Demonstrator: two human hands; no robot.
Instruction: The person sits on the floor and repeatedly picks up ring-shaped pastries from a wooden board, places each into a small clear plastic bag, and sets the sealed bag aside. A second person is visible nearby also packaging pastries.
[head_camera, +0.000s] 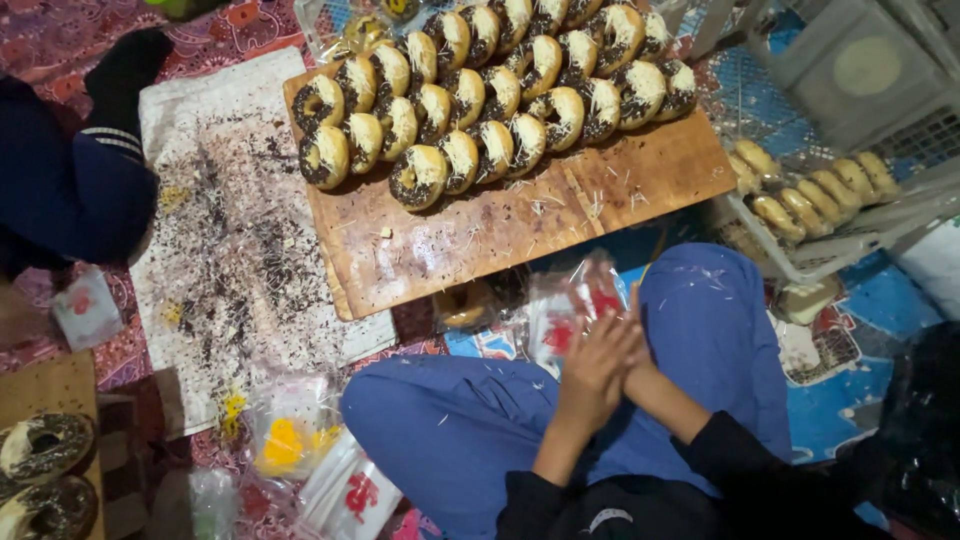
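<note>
Patterned floor mats, red at left and blue at right, lie under everything. I see my left hand (597, 365) laid over my right hand (637, 352) above my blue-trousered knees, fingers flat and pressed together; whether either grip has hold of the clear plastic bag (570, 315) with the red print just ahead of them, I cannot tell. Beyond it sits a wooden board (600, 200) carrying rows of chocolate-and-cheese topped donuts (480, 100). White paper (230, 230) strewn with sprinkles lies left of the board. Plain donuts (815, 195) fill a white crate (850, 245) at right. Another person's dark sleeve (70, 190) shows far left.
</note>
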